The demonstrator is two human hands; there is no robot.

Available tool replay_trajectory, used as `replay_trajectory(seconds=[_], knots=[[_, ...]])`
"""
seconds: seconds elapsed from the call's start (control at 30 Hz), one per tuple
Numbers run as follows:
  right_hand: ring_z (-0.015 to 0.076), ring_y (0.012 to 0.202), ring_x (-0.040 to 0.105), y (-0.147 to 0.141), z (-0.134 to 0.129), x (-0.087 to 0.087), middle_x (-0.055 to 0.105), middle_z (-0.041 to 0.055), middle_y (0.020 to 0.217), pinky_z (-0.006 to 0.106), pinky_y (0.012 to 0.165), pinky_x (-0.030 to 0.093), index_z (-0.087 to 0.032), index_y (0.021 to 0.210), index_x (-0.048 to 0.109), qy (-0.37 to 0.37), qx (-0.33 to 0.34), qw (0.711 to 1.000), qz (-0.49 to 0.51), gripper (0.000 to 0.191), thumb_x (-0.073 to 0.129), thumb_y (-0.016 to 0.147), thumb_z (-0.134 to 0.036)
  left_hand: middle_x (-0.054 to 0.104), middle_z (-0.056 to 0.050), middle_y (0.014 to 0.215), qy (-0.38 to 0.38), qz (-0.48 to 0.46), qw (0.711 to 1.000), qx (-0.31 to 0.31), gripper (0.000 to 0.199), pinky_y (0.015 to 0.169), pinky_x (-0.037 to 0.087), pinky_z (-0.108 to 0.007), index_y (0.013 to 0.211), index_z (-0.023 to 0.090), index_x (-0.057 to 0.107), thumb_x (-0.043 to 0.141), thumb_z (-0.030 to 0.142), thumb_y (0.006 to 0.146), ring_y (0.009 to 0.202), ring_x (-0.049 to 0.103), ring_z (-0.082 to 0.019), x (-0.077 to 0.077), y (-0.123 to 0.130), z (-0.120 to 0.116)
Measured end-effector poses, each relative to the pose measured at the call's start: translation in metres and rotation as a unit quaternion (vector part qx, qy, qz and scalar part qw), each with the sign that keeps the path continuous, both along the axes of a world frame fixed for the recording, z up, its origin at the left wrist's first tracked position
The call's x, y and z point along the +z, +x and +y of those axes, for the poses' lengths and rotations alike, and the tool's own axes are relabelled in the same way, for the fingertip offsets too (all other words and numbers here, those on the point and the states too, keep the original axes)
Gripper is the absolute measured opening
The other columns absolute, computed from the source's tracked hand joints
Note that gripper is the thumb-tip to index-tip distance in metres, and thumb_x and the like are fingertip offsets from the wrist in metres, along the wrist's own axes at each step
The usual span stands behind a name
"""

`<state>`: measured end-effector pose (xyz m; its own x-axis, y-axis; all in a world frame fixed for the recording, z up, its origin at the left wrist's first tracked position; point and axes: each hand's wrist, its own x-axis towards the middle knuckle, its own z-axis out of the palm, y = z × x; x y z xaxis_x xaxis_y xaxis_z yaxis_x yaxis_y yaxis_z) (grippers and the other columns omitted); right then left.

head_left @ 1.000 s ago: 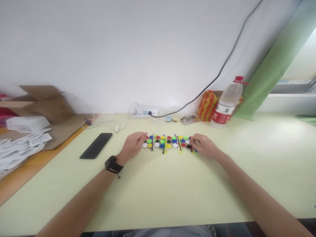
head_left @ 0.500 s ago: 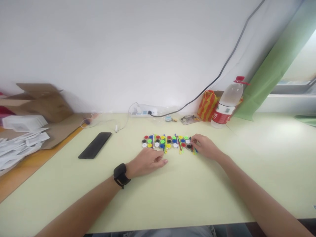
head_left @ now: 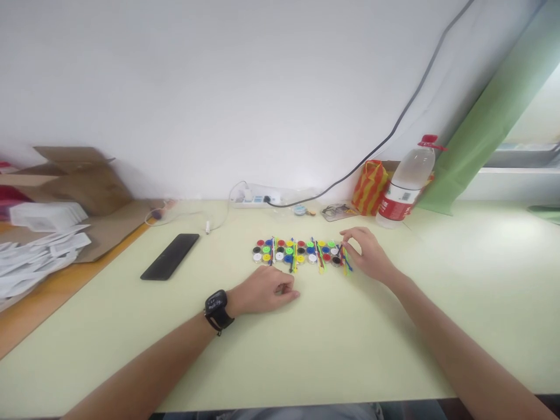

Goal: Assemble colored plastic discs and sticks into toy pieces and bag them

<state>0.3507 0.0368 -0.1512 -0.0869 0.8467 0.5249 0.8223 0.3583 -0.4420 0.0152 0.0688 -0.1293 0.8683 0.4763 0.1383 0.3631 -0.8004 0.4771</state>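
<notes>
Small round discs in red, blue, green, yellow, black and white point(head_left: 301, 250) lie in rows at the middle of the table, with thin coloured plastic sticks point(head_left: 319, 256) lying in bundles between the groups. My right hand point(head_left: 370, 256) is at the right end of the rows, its thumb and fingertips pinched on a thin dark stick point(head_left: 340, 249). Beneath those fingers lie blue, green and yellow sticks point(head_left: 347, 261). Just in front of the discs, my left hand point(head_left: 265, 289) rests on the table with its fingers curled and nothing visible in them.
A black phone point(head_left: 170, 257) lies to the left. Along the wall are a power strip point(head_left: 254, 198), a striped bag point(head_left: 370, 188) and a large water bottle point(head_left: 400, 189). Cardboard point(head_left: 83, 181) and white pieces point(head_left: 48, 251) fill the far left.
My right hand has shifted slightly at the right end of the rows, and its fingers have lifted so more sticks show beneath. My left hand has barely moved.
</notes>
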Motion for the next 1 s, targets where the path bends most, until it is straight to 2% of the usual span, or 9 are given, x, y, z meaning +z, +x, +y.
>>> replay_trajectory(seconds=[0.07, 0.17, 0.23, 0.3, 0.43, 0.57, 0.73, 0.87, 1.0], knots=[[0.0300, 0.109, 0.062, -0.003, -0.001, 0.001, 0.069, 0.0096, 0.109, 0.048, 0.098, 0.046, -0.026, 0.098, 0.052, -0.025, -0.001, 1.000, 0.014, 0.008, 0.046, 0.101, -0.031, 0.048, 0.005, 0.056, -0.003, -0.001, 1.000, 0.005, 0.036, 0.056, 0.027, -0.028, 0.065, 0.019, 0.049, 0.063, 0.037, 0.094, 0.051, 0.040, -0.011, 0.000, 0.000, 0.000], [0.0259, 0.083, 0.063, -0.007, -0.004, 0.004, 0.067, 0.0077, 0.093, 0.041, 0.077, 0.050, -0.026, 0.098, 0.047, -0.074, -0.001, 0.996, 0.044, 0.013, 0.040, 0.103, -0.036, 0.049, 0.005, 0.056, -0.010, -0.009, 1.000, 0.010, 0.035, 0.056, 0.027, -0.028, 0.066, 0.019, 0.051, 0.063, 0.038, 0.094, 0.052, 0.042, -0.011, 0.000, 0.000, 0.001], [0.0242, 0.075, 0.061, -0.009, -0.006, 0.008, 0.067, 0.0059, 0.087, 0.038, 0.069, 0.049, -0.026, 0.100, 0.046, -0.091, -0.003, 0.994, 0.055, 0.017, 0.038, 0.104, -0.040, 0.050, 0.005, 0.057, -0.012, -0.013, 1.000, 0.010, 0.035, 0.056, 0.027, -0.028, 0.066, 0.019, 0.052, 0.063, 0.039, 0.093, 0.052, 0.043, -0.011, -0.001, 0.000, 0.002], [0.0236, 0.076, 0.063, -0.010, -0.008, 0.012, 0.068, 0.0050, 0.087, 0.037, 0.071, 0.049, -0.026, 0.100, 0.050, -0.106, 0.009, 0.993, 0.042, 0.021, 0.040, 0.104, -0.044, 0.050, 0.005, 0.057, -0.010, -0.013, 1.000, 0.010, 0.035, 0.055, 0.027, -0.028, 0.067, 0.020, 0.053, 0.063, 0.039, 0.093, 0.052, 0.043, -0.011, -0.002, 0.000, 0.002], [0.0244, 0.083, 0.067, -0.010, -0.012, 0.016, 0.073, 0.0055, 0.095, 0.036, 0.077, 0.050, -0.026, 0.096, 0.062, -0.129, 0.035, 0.991, -0.031, 0.025, 0.060, 0.095, -0.051, 0.050, 0.005, 0.056, -0.006, -0.006, 1.000, 0.012, 0.034, 0.056, 0.028, -0.028, 0.067, 0.020, 0.053, 0.063, 0.039, 0.093, 0.052, 0.044, -0.011, -0.003, 0.000, 0.003], [0.0257, 0.086, 0.070, -0.012, -0.013, 0.010, 0.075, 0.0063, 0.099, 0.036, 0.076, 0.050, -0.026, 0.104, 0.068, -0.152, 0.039, 0.986, -0.060, 0.021, 0.067, 0.090, -0.042, 0.050, 0.005, 0.056, -0.005, -0.002, 1.000, 0.019, 0.033, 0.056, 0.028, -0.028, 0.068, 0.020, 0.054, 0.064, 0.039, 0.093, 0.052, 0.044, -0.011, -0.004, 0.000, 0.003], [0.0253, 0.083, 0.069, -0.015, -0.012, 0.006, 0.075, 0.0061, 0.096, 0.034, 0.071, 0.049, -0.027, 0.101, 0.069, -0.148, 0.021, 0.986, -0.074, 0.016, 0.065, 0.090, -0.038, 0.052, 0.004, 0.058, -0.025, -0.019, 0.999, 0.019, 0.034, 0.056, 0.029, -0.028, 0.067, 0.019, 0.055, 0.065, 0.040, 0.092, 0.053, 0.045, -0.011, -0.003, 0.000, 0.002], [0.0231, 0.075, 0.066, -0.021, -0.014, 0.013, 0.073, 0.0061, 0.091, 0.034, 0.067, 0.047, -0.025, 0.098, 0.065, -0.126, 0.024, 0.990, -0.064, 0.018, 0.063, 0.092, -0.042, 0.058, 0.001, 0.067, -0.144, -0.055, 0.988, 0.032, 0.027, 0.056, 0.036, -0.026, 0.080, 0.019, 0.064, 0.066, 0.043, 0.092, 0.061, 0.050, -0.013, 0.006, 0.000, -0.001], [0.0223, 0.075, 0.064, -0.038, -0.025, 0.023, 0.072, 0.0058, 0.092, 0.035, 0.068, 0.048, -0.026, 0.101, 0.064, -0.087, 0.056, 0.994, -0.036, 0.018, 0.065, 0.093, -0.042, 0.068, -0.005, 0.094, -0.320, -0.118, 0.938, 0.054, 0.027, 0.074, 0.052, -0.029, 0.105, 0.021, 0.066, 0.066, 0.046, 0.095, 0.083, 0.064, -0.017, 0.012, 0.006, -0.009]])
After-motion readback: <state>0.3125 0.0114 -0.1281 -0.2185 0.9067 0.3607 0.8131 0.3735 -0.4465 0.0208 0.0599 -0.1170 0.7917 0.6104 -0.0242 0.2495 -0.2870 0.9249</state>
